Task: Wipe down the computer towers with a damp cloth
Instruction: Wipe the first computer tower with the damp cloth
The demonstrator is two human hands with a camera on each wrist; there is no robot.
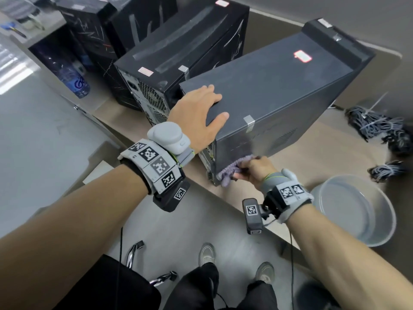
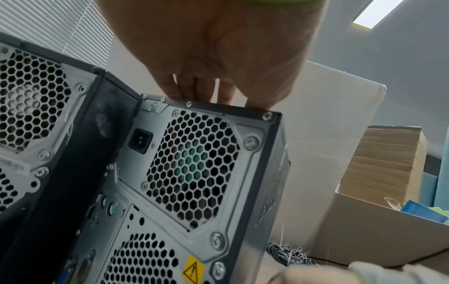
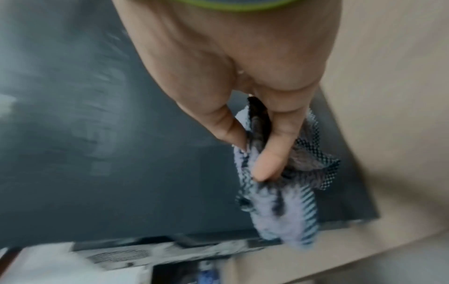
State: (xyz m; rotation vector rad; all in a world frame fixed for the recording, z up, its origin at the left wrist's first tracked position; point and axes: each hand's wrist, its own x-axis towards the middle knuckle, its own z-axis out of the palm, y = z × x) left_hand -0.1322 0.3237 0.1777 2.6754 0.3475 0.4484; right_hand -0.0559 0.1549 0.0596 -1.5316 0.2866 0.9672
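Tower being wiped: a dark grey metal computer tower (image 1: 279, 95) stands on the light brown table (image 1: 324, 153), tipped away from the person, its vented steel back panel (image 2: 194, 173) facing the left wrist camera.
Left grip: the left hand (image 1: 196, 113) lies flat over the tower's near top corner, fingers straight, thumb down the side panel; it steadies the case and clutches nothing.
Right grip: the right hand (image 1: 254, 168) is clenched round a lilac-and-grey textured cloth (image 1: 232, 168), thumb (image 3: 269, 153) pinching the bunched fabric.
Cloth position: pressed against the tower's side panel low at its near corner, just above the table; a hazy streaked patch shows on the panel beside it.
Other towers: a scratched black computer tower (image 1: 178, 59) stands just left of the grey one, with more black cases (image 1: 93, 30) behind it.
Basin: a round pale grey plastic basin (image 1: 380, 209) sits at the table's near edge to the right; whether it holds water cannot be told.
Cardboard box: an open brown cardboard box (image 2: 379, 230) shows in the left wrist view, something blue (image 2: 422, 211) poking out.
Cables: bundles of tied dark cables (image 1: 377, 124) lie on the table beyond the basin.
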